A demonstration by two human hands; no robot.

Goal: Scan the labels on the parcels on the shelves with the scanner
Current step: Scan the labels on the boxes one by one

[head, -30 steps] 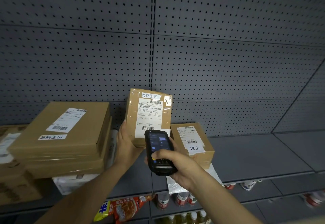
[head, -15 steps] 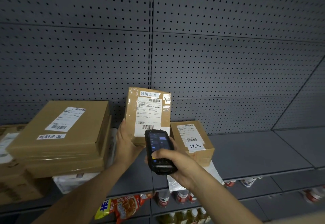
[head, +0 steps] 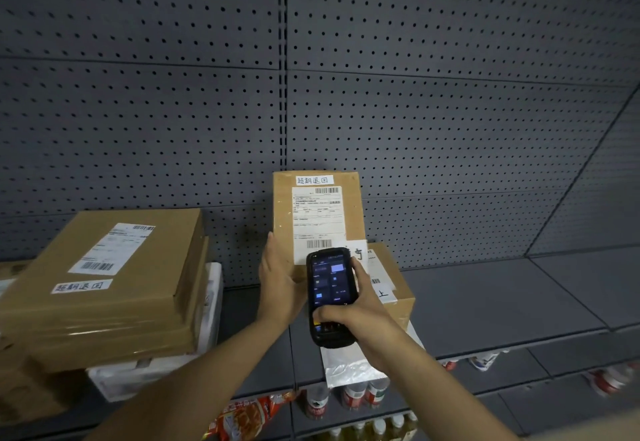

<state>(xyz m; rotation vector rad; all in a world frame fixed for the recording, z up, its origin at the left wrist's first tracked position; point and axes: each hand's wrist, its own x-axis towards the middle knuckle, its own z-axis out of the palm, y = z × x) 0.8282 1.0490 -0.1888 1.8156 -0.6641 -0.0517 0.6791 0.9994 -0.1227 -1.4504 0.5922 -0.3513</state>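
Two hands meet at the centre of the frame, over a grey shelf (head: 502, 302). The left hand (head: 278, 288) is pressed flat against the left side of an upright parcel (head: 317, 212), fingers straight and together, thumb hidden behind the box edge, propping it so its white label (head: 318, 222) faces the camera. Just below and in front of that label, the right hand (head: 360, 316) is wrapped around the scanner (head: 330, 296), a black handheld with a lit screen: its thumb lies across the lower face, above the keypad, and the fingers (head: 360, 267) curl up along the right side. The scanner's top edge overlaps the label's bottom corner, close to the lower barcode.

A smaller box (head: 391, 288) lies on the shelf right behind the scanner (partly covered by it and by the right hand), atop a pale plastic bag (head: 349, 368). At the left of the frame a stack of flat parcels (head: 104, 281) sits on a white foam box (head: 156, 371).

Compared with half a second ago, the upright parcel stands straighter and more square to the camera, a handwritten slip now shows at its lower right, and the scanner sits closer beneath the label.
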